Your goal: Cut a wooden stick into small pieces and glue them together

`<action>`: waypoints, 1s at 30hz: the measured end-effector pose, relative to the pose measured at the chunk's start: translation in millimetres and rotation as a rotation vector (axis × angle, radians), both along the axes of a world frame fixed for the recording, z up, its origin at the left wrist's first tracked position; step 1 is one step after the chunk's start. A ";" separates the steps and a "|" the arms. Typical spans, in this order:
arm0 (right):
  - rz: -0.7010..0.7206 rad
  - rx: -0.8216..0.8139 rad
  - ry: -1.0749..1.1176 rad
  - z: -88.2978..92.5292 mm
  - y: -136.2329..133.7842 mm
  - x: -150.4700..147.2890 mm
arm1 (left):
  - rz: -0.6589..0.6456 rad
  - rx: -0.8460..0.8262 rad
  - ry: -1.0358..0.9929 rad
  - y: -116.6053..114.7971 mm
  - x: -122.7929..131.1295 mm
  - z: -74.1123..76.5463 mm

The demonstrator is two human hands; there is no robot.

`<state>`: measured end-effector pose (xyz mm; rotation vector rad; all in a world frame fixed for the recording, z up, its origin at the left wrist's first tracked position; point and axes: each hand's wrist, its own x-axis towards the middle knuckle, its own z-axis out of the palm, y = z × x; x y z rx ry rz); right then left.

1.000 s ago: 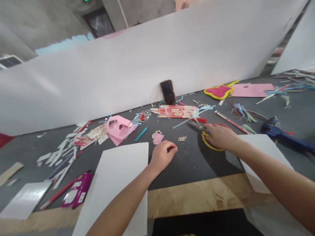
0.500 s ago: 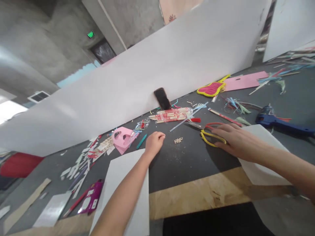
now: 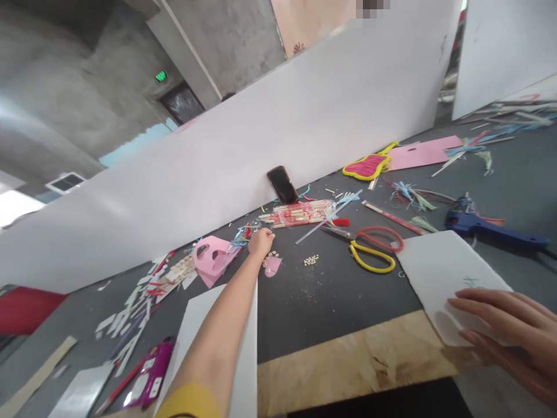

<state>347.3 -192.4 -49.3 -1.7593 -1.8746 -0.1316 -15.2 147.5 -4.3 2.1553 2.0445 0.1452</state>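
Observation:
My left hand [image 3: 261, 240] is closed in a loose fist low over the dark tabletop; what its fingers hold, if anything, is hidden. Just below it lies a small pink heart-shaped piece [image 3: 274, 266] with little beads along its upper edge. A small pile of pale beads [image 3: 311, 260] sits to its right. My right hand [image 3: 513, 325] is open, fingers stretched out, above the white foam board [image 3: 452, 267] at the right. Scissors [image 3: 372, 249] with red and yellow handles rest on the table, apart from both hands.
A phone [image 3: 282, 184] leans on the white partition [image 3: 243, 157], behind bagged sticks [image 3: 300, 213]. A blue glue gun [image 3: 491, 223] lies at the right. A pink cutout [image 3: 213, 258], paper scraps and a purple packet [image 3: 152, 371] lie at the left.
My right hand has left the scissors and moved toward me and right. My left hand has shifted left, uncovering the pink heart; the teal pen beside it no longer shows.

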 end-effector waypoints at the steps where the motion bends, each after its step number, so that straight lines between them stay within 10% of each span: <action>1: 0.016 -0.006 -0.023 0.5 -2.1 -1.1 | 0.004 -0.005 0.007 1.7 1.2 1.0; 16: 0.168 0.056 -0.130 34.7 27.8 -35.5 | -0.492 -0.099 -0.207 -84.1 34.4 16.3; 30: 0.128 0.071 -0.157 54.0 34.2 -32.4 | -0.540 0.033 -0.311 -106.1 26.1 24.6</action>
